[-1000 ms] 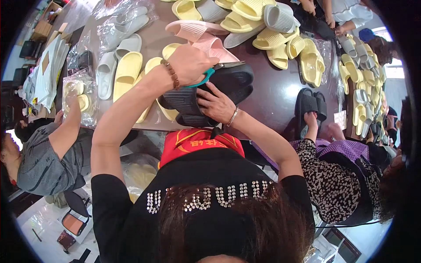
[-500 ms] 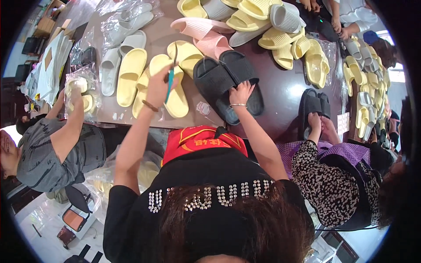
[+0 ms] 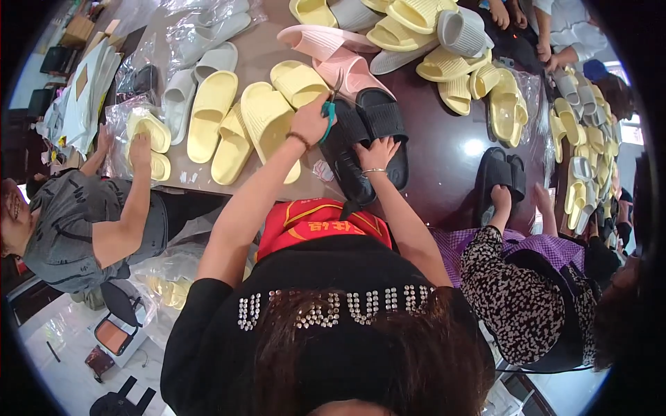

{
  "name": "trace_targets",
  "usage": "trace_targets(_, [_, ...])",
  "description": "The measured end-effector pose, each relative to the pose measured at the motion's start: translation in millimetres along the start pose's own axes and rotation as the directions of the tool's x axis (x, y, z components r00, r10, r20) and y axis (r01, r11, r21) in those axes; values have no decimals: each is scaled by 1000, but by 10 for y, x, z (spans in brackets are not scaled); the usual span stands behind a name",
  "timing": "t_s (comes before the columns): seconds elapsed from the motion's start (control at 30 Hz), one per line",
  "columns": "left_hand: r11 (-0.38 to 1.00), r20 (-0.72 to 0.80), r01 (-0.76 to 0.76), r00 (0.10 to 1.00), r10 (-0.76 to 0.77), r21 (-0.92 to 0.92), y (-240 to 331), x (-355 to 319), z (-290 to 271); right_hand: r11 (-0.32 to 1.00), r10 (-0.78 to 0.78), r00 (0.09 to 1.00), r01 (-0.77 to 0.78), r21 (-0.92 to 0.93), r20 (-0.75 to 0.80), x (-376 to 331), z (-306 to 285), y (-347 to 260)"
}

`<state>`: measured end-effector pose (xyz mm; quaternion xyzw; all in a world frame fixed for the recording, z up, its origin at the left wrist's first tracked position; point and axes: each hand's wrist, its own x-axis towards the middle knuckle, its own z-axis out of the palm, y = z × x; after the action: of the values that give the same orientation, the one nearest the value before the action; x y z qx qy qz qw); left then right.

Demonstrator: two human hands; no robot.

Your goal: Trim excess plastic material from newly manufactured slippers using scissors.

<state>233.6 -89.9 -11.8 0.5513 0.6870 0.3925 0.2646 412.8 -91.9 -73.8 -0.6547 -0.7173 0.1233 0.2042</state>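
My left hand (image 3: 310, 126) is closed around a pair of scissors (image 3: 328, 122) with teal handles, its blades pointing away from me over the heel of a pink slipper (image 3: 347, 69). Just right of it lies a pair of black slide slippers (image 3: 383, 114), side by side on the table, with ribbed straps. My right hand (image 3: 378, 154) grips them near the strap openings, thumb toward the left slipper and fingers over the right one. Part of the left black slipper is hidden behind my left hand and the scissors.
Yellow slippers (image 3: 266, 114) and grey slippers (image 3: 179, 100) lie to the left; a heap of yellow and grey ones (image 3: 409, 24) sits at the back. Co-workers sit on both sides, the right one touching black slippers (image 3: 494, 173). A small white tag (image 3: 322, 170) lies near my edge.
My left hand has moved right with the scissors, from above the yellow slippers to the black pair. The black slippers have turned and now point more straight away from me.
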Motion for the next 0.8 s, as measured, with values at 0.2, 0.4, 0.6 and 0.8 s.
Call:
trace_targets(0.2, [991,-41,93,995,-90,92,60,-20,139,987,158,982,-155,-38,103,121,33,73])
trace_targets(0.4, [999,-110,21,994,-19,24,-102,-396,193,988,143,990,-144,-49,-8,96,139,76])
trace_targets(0.6, [998,-129,-65,989,68,24,-159,-352,277,992,100,995,-100,-74,-8,70,235,117])
trace_targets(0.8, [993,-53,-11,999,5,-121,-213,-353,189,993,110,993,-111,31,35,76,149,161])
